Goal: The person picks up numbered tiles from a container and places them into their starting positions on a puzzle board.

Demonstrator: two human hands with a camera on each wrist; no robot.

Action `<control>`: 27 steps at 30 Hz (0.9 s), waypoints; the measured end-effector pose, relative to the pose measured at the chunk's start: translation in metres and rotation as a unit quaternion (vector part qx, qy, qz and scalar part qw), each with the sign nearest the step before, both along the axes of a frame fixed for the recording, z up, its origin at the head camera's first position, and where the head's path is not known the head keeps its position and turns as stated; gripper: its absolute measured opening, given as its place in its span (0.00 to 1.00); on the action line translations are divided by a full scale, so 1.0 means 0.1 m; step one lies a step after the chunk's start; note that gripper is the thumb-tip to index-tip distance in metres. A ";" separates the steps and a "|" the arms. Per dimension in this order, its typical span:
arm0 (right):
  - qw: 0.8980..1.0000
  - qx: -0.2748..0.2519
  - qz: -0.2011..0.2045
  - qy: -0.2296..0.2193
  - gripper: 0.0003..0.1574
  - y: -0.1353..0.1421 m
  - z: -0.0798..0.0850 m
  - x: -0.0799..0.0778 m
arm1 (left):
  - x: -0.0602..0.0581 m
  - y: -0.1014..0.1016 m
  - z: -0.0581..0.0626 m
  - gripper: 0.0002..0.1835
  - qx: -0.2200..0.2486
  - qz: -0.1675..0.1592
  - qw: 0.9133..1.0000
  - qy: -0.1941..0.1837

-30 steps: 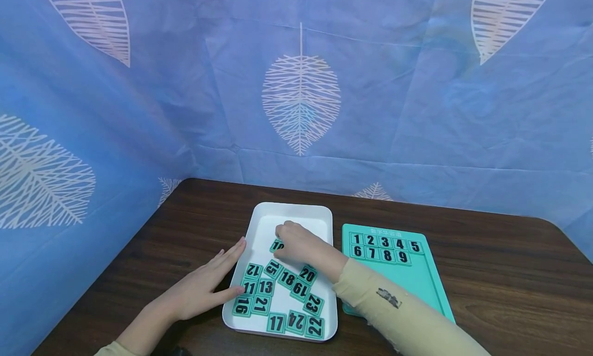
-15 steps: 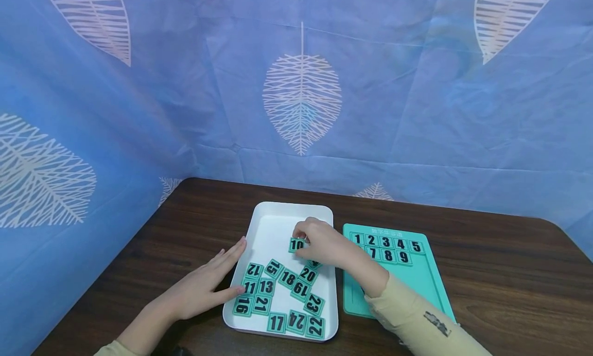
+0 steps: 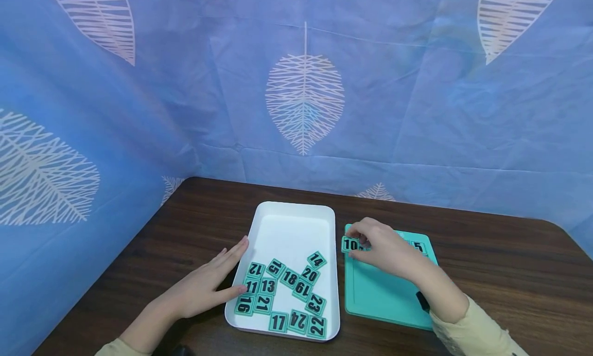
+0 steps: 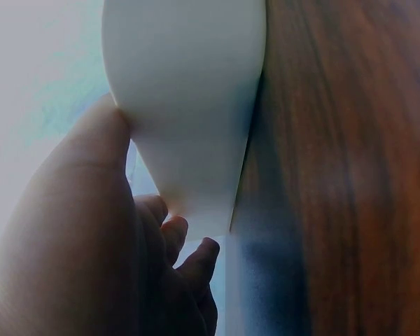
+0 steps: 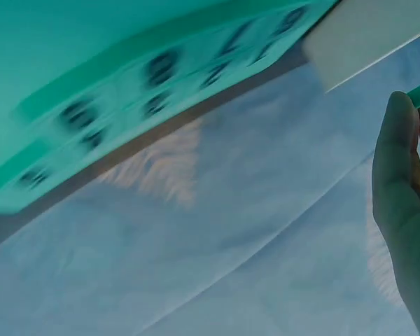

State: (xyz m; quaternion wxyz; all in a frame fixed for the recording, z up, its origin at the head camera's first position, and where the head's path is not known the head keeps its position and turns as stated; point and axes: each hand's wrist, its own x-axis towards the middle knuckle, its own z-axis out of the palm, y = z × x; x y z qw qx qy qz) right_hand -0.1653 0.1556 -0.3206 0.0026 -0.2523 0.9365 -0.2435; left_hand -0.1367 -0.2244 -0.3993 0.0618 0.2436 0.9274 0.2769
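Observation:
Between thumb and fingers, my right hand (image 3: 386, 250) pinches the green number 10 tile (image 3: 350, 244) above the left edge of the green puzzle board (image 3: 384, 294). That hand covers most of the numbered tiles on the board in the head view; the 5 tile (image 3: 419, 247) shows beside it. In the right wrist view the board's two tile rows (image 5: 161, 70) are blurred. My left hand (image 3: 206, 284) rests with extended fingers on the left rim of the white tray (image 3: 287, 227). Inside the tray lie several loose number tiles, among them the 14 tile (image 3: 317, 260) and the 17 tile (image 3: 278, 322).
Tray and board stand side by side on a dark brown wooden table (image 3: 500, 273), a narrow gap between them. A blue cloth (image 3: 222, 88) with white leaf prints hangs behind and to the left. A small dark object (image 3: 182, 351) shows at the bottom edge.
My right hand has picked the 10 tile up from the tray and carried it right, over to the board. The 14 tile has come into full view. My left hand stays on the tray rim.

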 end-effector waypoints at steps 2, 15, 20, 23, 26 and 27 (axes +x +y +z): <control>1.000 0.004 -0.007 0.006 0.19 0.15 -0.01 0.01 | 0.00 0.00 0.00 0.46 -0.001 -0.001 1.000 -0.001; 0.997 0.055 -0.061 -0.012 0.19 0.97 -0.22 0.00 | 0.00 0.00 0.00 0.46 -0.002 0.001 1.000 0.004; 0.994 0.072 -0.072 -0.027 0.19 1.12 -0.29 -0.01 | 0.00 0.00 0.00 0.46 -0.004 0.005 1.000 0.000; 0.993 0.080 -0.077 -0.031 0.20 1.16 -0.32 -0.02 | 0.00 0.00 -0.01 0.46 -0.002 0.005 1.000 -0.002; 0.992 0.084 -0.081 -0.040 0.21 1.18 -0.34 -0.02 | -0.01 0.00 -0.01 0.46 -0.001 0.006 1.000 -0.003; 0.992 0.086 -0.081 -0.042 0.21 1.19 -0.35 -0.02 | 0.00 0.00 -0.01 0.46 -0.001 0.006 1.000 -0.003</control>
